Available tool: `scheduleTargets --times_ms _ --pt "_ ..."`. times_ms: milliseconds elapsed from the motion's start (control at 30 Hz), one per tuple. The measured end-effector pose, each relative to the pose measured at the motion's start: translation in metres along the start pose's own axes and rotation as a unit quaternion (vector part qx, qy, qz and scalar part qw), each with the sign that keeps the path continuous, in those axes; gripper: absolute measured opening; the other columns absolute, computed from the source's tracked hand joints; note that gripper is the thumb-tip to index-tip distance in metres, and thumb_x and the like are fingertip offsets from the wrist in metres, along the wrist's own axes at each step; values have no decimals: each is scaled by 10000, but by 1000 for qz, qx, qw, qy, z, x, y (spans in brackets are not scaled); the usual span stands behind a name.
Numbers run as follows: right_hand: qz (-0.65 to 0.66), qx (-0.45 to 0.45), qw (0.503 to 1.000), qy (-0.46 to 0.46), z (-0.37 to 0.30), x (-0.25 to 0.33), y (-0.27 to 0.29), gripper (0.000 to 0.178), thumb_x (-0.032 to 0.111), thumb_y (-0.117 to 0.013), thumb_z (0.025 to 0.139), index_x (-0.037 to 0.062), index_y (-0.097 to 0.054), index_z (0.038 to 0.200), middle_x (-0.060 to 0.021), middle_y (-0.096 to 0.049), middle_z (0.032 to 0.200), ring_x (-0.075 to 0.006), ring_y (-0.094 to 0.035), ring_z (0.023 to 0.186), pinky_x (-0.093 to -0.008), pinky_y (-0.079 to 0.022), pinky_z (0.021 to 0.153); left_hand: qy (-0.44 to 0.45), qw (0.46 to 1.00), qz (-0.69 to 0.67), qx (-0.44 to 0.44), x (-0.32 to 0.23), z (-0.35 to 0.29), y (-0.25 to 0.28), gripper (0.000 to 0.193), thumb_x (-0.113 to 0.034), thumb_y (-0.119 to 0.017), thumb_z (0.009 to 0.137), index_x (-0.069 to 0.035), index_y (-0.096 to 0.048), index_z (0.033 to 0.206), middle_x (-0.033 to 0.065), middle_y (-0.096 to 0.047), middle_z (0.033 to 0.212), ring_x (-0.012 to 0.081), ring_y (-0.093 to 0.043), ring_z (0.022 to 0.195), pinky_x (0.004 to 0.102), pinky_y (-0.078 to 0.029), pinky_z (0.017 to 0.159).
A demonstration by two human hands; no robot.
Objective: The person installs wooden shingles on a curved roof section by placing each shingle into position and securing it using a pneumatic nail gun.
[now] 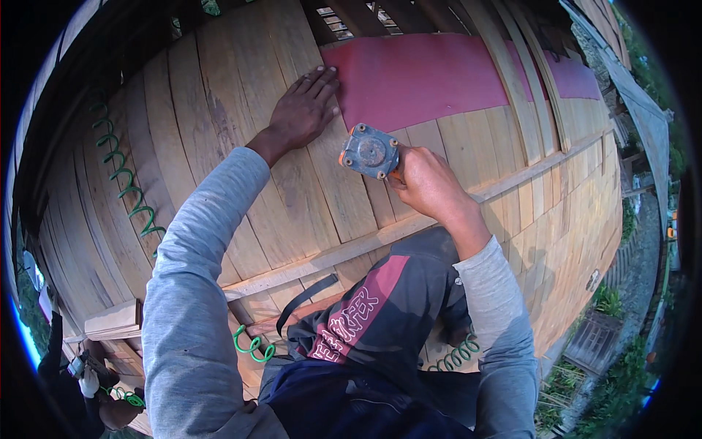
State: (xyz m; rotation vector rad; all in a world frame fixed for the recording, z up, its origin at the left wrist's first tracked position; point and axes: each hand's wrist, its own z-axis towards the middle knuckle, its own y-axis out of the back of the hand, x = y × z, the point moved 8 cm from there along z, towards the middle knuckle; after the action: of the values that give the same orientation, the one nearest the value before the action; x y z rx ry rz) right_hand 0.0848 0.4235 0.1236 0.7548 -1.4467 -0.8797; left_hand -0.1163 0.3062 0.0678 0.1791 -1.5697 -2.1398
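My left hand (303, 110) lies flat with fingers stretched out on a wooden shingle (340, 179), at its edge beside a red sheet (420, 80). To the right of it, my right hand (431, 183) is closed round the grip of a nail gun (371, 151). The tool's grey, bolted cap faces up; orange parts show at its side. Its nose is hidden below the body, so I cannot tell whether it touches the wood. Rows of wooden shingles (241, 80) cover the sloping roof left of the sheet.
A long wooden batten (329, 260) crosses the roof by my knee. Loose wooden strips (512, 88) lie over the red sheet. Green coiled hose (126, 183) runs down the left. Another person's gloved hand (89, 382) shows lower left. The roof ends at right above the ground (596, 347).
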Motion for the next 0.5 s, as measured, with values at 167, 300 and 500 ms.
scheduleTargets --times_ms 167,300,500 --pt "-32 -19 998 55 -8 16 -1 292 63 -752 873 31 -682 1155 -252 -751 931 -462 -729 934 -555 -590 806 -69 996 -49 5 18 -8 9 566 -335 -484 1115 -90 -438 1624 93 -364 1739 266 -282 1630 425 -237 1345" --pt "-40 -13 996 73 -6 27 -16 302 64 -750 879 42 -657 1166 -233 -753 904 -447 -741 885 -552 -593 784 -57 997 -59 -1 15 -10 8 584 -319 -505 1101 -66 -437 1623 110 -337 1750 272 -274 1633 425 -229 1349" --pt "-70 -1 994 88 2 57 -29 273 18 -712 892 38 -639 1154 -219 -764 886 -434 -763 878 -542 -603 756 25 995 -68 -75 25 -17 16 607 -324 -555 1073 -11 -447 1581 186 -365 1705 339 -290 1616 452 -229 1347"
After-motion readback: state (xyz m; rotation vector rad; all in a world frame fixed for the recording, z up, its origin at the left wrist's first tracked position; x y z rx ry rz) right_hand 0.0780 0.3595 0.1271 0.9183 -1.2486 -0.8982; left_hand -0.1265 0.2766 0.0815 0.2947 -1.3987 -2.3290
